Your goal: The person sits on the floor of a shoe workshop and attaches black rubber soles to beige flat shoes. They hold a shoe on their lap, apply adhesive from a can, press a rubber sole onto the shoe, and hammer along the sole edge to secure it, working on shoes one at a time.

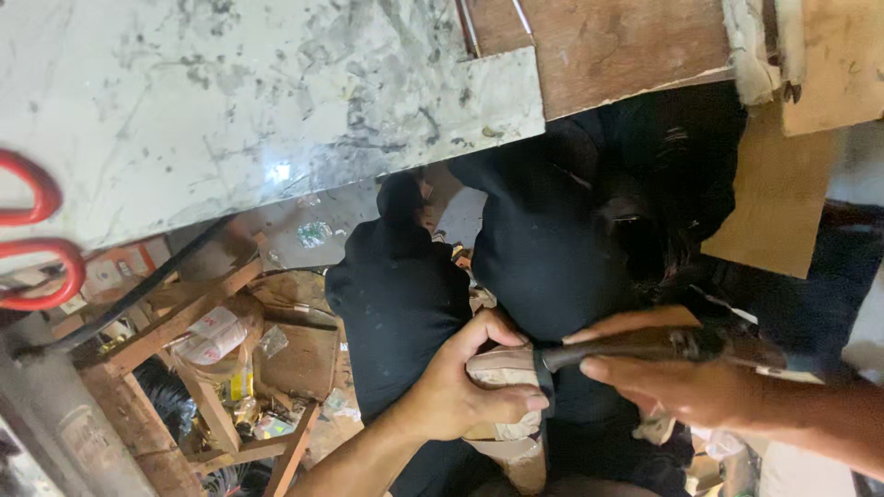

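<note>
My left hand (460,391) is closed around a tan, lumpy piece (502,366) held over my lap, with the thumb on top of it. A black band (544,377) wraps the piece at its right end. My right hand (686,379) grips a dark, long-handled tool (645,344) whose tip meets the band and the tan piece. Both hands sit low in the picture, above my knees in black trousers (405,294). The tool's tip is too dark to make out.
A grey-white marble slab (230,101) fills the upper left, with red scissor handles (37,248) at its left edge. Wooden boards (626,46) lie at the upper right. A wooden frame (184,322) with bags and scraps stands at the lower left.
</note>
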`<action>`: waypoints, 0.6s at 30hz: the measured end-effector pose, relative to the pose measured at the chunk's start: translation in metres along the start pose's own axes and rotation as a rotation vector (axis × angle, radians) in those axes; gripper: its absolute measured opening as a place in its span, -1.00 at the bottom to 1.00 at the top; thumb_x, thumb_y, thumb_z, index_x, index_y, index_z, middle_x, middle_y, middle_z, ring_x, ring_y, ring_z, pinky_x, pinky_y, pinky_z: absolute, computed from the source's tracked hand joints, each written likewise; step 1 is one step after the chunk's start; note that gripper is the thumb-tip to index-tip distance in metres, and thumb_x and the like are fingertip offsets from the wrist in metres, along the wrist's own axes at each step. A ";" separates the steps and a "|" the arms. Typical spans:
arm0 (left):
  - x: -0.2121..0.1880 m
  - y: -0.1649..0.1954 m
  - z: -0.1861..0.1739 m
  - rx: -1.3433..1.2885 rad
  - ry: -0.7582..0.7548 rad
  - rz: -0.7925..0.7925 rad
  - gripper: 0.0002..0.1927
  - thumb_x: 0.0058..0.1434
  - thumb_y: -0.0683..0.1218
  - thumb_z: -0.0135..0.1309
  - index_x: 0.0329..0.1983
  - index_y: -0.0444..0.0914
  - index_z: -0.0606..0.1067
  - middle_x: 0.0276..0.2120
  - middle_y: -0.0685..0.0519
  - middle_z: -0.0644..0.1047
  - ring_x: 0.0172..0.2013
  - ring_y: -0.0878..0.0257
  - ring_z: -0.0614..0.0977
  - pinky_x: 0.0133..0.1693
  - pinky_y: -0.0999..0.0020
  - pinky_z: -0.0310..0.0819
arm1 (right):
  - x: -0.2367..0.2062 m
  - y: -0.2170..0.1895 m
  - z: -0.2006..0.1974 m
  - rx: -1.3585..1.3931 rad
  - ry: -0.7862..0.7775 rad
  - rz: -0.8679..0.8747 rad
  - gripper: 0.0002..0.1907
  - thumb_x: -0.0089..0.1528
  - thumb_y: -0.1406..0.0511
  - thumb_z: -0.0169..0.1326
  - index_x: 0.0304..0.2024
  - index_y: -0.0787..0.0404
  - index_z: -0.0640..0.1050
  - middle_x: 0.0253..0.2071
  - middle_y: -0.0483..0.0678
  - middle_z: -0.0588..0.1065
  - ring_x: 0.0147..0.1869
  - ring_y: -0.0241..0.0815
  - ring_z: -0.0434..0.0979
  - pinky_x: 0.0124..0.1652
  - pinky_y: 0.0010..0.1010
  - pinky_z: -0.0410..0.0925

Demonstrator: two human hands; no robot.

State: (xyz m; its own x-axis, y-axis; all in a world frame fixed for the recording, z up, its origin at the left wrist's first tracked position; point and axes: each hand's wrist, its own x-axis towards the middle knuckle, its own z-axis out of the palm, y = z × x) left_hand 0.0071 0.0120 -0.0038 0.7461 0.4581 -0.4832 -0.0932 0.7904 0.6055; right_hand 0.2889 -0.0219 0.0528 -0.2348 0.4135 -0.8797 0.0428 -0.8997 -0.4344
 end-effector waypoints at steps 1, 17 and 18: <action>-0.001 0.005 -0.005 -0.029 0.008 -0.034 -0.46 0.08 -0.29 0.39 0.00 -0.25 0.32 -0.14 0.11 0.50 -0.11 0.41 0.55 -0.08 0.40 0.53 | 0.005 -0.011 0.002 -0.063 -0.022 0.039 -0.57 0.17 0.24 0.16 0.06 0.27 0.62 -0.76 -0.07 0.43 -0.75 -0.33 0.30 -0.71 -0.42 0.22; -0.101 0.033 0.049 0.479 0.191 0.750 -0.71 0.39 0.04 0.15 -0.11 -0.30 0.50 -0.08 -0.07 0.47 -0.03 0.14 0.54 0.08 0.23 0.47 | -0.083 -0.032 0.112 -0.640 0.003 -1.099 -0.11 -0.02 0.21 0.47 0.25 0.45 0.38 0.05 0.18 0.59 0.06 -0.12 0.66 0.02 -0.33 0.47; -0.112 0.031 0.053 0.519 0.240 0.783 -0.68 0.40 0.08 0.12 -0.11 -0.30 0.51 -0.10 -0.06 0.49 -0.05 0.16 0.56 0.05 0.24 0.48 | -0.091 -0.037 0.118 -0.637 -0.001 -1.051 -0.15 -0.03 0.23 0.47 0.23 0.41 0.41 0.02 0.14 0.62 0.03 -0.12 0.70 -0.01 -0.34 0.51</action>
State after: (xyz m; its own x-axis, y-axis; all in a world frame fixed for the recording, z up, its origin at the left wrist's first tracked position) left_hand -0.0446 -0.0370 0.1026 0.4366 0.8947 0.0941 -0.1608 -0.0253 0.9867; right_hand 0.1943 -0.0430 0.1720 -0.4421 0.8958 -0.0451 0.2988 0.0996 -0.9491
